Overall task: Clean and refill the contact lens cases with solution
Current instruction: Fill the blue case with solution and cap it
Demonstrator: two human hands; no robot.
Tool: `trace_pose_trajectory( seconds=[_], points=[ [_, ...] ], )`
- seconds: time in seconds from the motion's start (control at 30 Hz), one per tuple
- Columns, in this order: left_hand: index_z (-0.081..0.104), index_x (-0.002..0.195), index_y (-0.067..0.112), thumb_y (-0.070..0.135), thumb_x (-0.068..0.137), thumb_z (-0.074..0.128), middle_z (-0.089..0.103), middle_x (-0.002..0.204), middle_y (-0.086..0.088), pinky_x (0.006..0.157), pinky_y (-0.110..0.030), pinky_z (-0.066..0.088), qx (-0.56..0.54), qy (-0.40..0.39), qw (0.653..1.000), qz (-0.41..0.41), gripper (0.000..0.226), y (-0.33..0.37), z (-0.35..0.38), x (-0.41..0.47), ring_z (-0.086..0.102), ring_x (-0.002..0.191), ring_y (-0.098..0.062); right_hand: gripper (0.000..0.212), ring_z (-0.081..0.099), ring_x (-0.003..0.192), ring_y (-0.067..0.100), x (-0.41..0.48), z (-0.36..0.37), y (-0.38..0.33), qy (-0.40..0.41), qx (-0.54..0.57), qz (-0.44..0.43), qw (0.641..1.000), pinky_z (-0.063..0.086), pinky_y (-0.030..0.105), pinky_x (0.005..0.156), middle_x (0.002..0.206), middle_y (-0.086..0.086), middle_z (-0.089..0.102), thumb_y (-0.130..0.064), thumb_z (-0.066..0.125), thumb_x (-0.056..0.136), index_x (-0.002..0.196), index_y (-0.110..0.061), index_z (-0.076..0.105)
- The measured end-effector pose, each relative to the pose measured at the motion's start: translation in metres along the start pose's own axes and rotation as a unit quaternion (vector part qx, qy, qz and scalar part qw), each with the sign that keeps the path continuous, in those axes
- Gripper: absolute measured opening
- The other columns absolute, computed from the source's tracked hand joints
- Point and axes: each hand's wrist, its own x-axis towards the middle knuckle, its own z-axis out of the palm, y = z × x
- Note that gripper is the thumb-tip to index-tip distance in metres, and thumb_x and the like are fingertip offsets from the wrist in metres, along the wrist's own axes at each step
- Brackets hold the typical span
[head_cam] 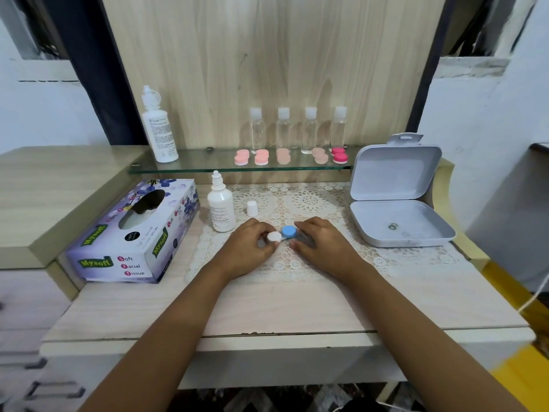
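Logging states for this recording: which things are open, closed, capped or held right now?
Lens case: blue cap on, right hand holds it.
White cap: pinched by left hand.
Small bottle: upright, uncapped; loose cap stands beside it.
Grey box: lid open.
Tissue box: opened.
Clear bottles: capped.
Pink cases: capped.

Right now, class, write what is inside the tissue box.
White tissue shows through the tissue box opening; the cardboard covers the rest, so how much remains is unseen.

A home vanity corner is suggested by the wood-look tabletop [297, 310] w/ lace doily [312, 200], tissue box [142, 233] & glass shelf [208, 165].
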Motion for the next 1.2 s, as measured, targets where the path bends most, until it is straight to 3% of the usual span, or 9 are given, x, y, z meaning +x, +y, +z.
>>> trace_pose_trajectory(
  seconds=[0.1, 0.17, 0.3, 0.57, 0.7, 0.97, 1.2],
  points=[
    [0.064, 0.106, 0.017, 0.024, 0.086, 0.063, 0.053, 0.095, 0.005, 0.071, -0.014, 0.034, -0.011, 0.012, 0.999, -0.028, 0.021, 0.001, -0.002, 0.002, 0.050, 0.084, -0.005, 0.042, 0.049, 0.114, 0.024, 0.000, 0.001, 0.001, -0.013, -0.028, 0.011, 0.999, 0.039, 0.031, 0.095, 0.119, 0.008, 0.056, -0.033, 0.059, 0.088, 0.120, -0.006, 0.057],
    [0.064, 0.104, 0.016, 0.026, 0.085, 0.064, 0.052, 0.089, 0.008, 0.067, -0.015, 0.038, -0.028, 0.033, 0.998, -0.050, 0.021, 0.003, -0.004, 0.004, 0.051, 0.078, -0.003, 0.035, 0.051, 0.108, 0.024, 0.000, 0.004, 0.003, -0.013, -0.039, 0.010, 0.999, 0.040, 0.032, 0.091, 0.112, 0.008, 0.058, -0.034, 0.058, 0.088, 0.105, -0.003, 0.062],
    [0.063, 0.099, 0.015, 0.030, 0.084, 0.066, 0.057, 0.093, 0.001, 0.074, -0.026, 0.046, -0.036, 0.081, 0.994, -0.065, 0.022, 0.013, -0.012, 0.012, 0.054, 0.082, -0.010, 0.032, 0.053, 0.100, 0.024, 0.000, 0.006, 0.005, -0.008, -0.043, 0.007, 0.999, 0.043, 0.035, 0.086, 0.104, 0.008, 0.059, -0.033, 0.057, 0.088, 0.092, -0.002, 0.063],
    [0.063, 0.099, 0.010, 0.031, 0.084, 0.065, 0.056, 0.087, 0.000, 0.060, -0.022, 0.034, -0.049, 0.177, 0.982, -0.031, 0.026, 0.066, -0.022, 0.072, 0.053, 0.080, -0.014, 0.034, 0.053, 0.093, 0.024, 0.001, 0.007, 0.006, 0.001, -0.034, 0.000, 0.999, 0.044, 0.034, 0.081, 0.098, 0.009, 0.058, -0.037, 0.052, 0.086, 0.080, -0.004, 0.059],
    [0.061, 0.106, 0.012, 0.035, 0.085, 0.060, 0.062, 0.099, -0.004, 0.065, -0.030, 0.041, -0.005, 0.199, 0.978, -0.057, 0.032, 0.081, -0.014, 0.104, 0.058, 0.091, -0.022, 0.034, 0.053, 0.088, 0.024, 0.001, 0.008, 0.006, 0.008, -0.028, -0.002, 1.000, 0.045, 0.035, 0.079, 0.093, 0.008, 0.058, -0.037, 0.051, 0.084, 0.073, -0.005, 0.055],
    [0.058, 0.115, 0.010, 0.039, 0.089, 0.055, 0.056, 0.115, -0.009, 0.070, -0.032, 0.037, 0.141, 0.194, 0.967, -0.087, 0.039, 0.080, -0.005, 0.136, 0.051, 0.109, -0.026, 0.032, 0.053, 0.089, 0.023, 0.003, 0.010, 0.010, 0.015, -0.029, -0.016, 0.999, 0.044, 0.036, 0.080, 0.096, 0.008, 0.059, -0.034, 0.054, 0.087, 0.076, -0.004, 0.057],
    [0.061, 0.110, 0.010, 0.046, 0.089, 0.055, 0.055, 0.114, -0.010, 0.070, -0.033, 0.036, 0.204, 0.175, 0.959, -0.093, 0.042, 0.080, -0.006, 0.139, 0.052, 0.107, -0.027, 0.032, 0.048, 0.074, 0.019, 0.003, 0.011, 0.011, 0.029, -0.014, -0.028, 0.999, 0.039, 0.030, 0.067, 0.079, 0.002, 0.051, -0.032, 0.055, 0.085, 0.065, -0.011, 0.044]
  ],
)
